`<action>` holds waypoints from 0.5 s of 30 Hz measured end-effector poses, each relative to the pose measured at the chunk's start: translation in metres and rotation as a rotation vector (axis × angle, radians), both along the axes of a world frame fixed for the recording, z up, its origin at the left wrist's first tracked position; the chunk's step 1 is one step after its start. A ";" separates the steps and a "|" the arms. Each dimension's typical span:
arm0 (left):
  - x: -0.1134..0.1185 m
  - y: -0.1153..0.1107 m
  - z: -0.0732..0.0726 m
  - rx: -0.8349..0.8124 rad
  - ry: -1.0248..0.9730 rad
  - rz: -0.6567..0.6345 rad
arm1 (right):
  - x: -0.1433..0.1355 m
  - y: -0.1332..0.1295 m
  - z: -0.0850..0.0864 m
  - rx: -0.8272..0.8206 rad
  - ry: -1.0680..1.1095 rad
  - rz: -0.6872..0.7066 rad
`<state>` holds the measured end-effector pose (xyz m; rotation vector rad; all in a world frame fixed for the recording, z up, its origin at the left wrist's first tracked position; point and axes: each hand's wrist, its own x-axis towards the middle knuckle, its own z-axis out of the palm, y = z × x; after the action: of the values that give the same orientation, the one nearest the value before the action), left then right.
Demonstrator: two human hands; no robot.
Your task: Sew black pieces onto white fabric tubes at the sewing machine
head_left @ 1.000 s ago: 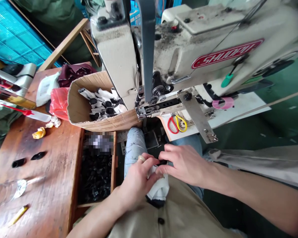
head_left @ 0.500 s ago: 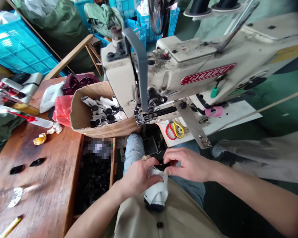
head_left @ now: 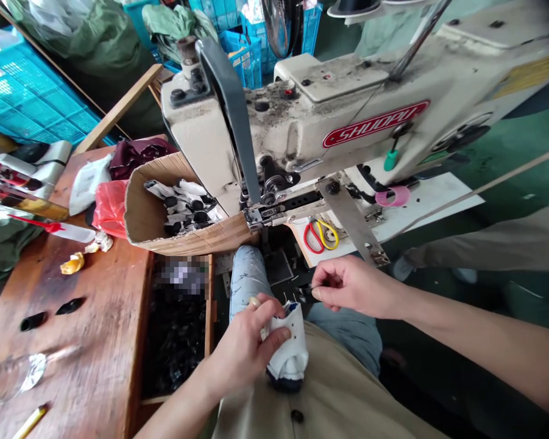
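My left hand (head_left: pixel 249 338) grips a small white sewn piece (head_left: pixel 292 341) with a black end, thumb on its near side and fingers at its upper opening. The piece sits upright against my lap, its black end down; loose threads stand up from the top edge. To the right and a little higher, my right hand (head_left: pixel 347 285) is closed, thumb against bent fingers, on a small dark object (head_left: pixel 305 292). That object points left, apart from the white piece; its kind is too blurred to make out.
Ahead stands a sewing machine (head_left: pixel 370 116), with red-and-yellow-handled scissors (head_left: pixel 320 236) on its white bed. A cardboard box (head_left: pixel 196 239) holds several white-and-black pieces. At left are a wooden table (head_left: pixel 86 341) and a drawer of black parts (head_left: pixel 173 347). Another person's trouser leg (head_left: pixel 475 241) shows at right.
My right hand has drawn away from the white piece, up and to the right, with the dark object. The piece's top opening and threads now show. My left hand still holds it.
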<state>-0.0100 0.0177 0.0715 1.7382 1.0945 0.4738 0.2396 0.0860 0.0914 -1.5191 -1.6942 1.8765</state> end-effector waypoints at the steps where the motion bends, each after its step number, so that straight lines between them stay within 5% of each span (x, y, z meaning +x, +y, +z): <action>1: 0.002 0.000 0.002 -0.002 -0.007 -0.009 | -0.004 0.002 0.005 0.019 -0.033 0.012; 15: 0.023 -0.005 -0.012 0.085 -0.073 0.055 | -0.043 0.039 0.046 0.214 -0.315 0.960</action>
<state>0.0131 0.0127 0.0599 1.7545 1.0859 0.6210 0.1970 0.1248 0.1375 -1.0056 -3.0348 1.7150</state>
